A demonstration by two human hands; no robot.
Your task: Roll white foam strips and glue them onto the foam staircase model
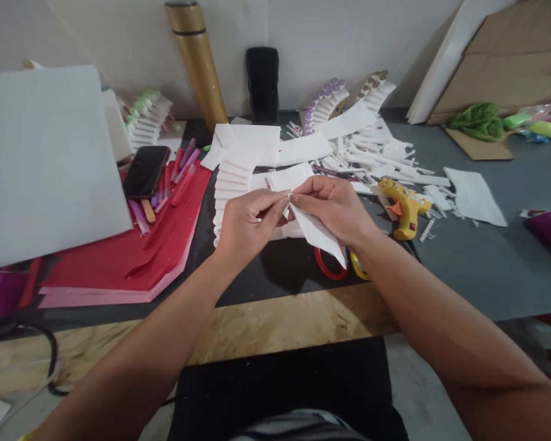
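Note:
Above the front of the table, my left hand [250, 223] and my right hand [337, 205] meet fingertip to fingertip in a pinch. Between them is a white piece of paper [319, 234], which hangs down beneath my right hand; its pinched edge is mostly hidden by the fingers. Just behind my left hand lies a pleated white paper strip [232, 184]. Scissors with a red handle loop [322, 269] and a yellow one lie partly covered below my right hand. To the right of that hand rests a yellow glue gun [408, 211].
Red paper sheets [114, 257], a phone [146, 173] and a large white board [46, 165] occupy the left. A gold bottle [199, 67] and a black case [262, 86] stand along the wall. White paper scraps [367, 153] litter the back right, near leaning cardboard [509, 61].

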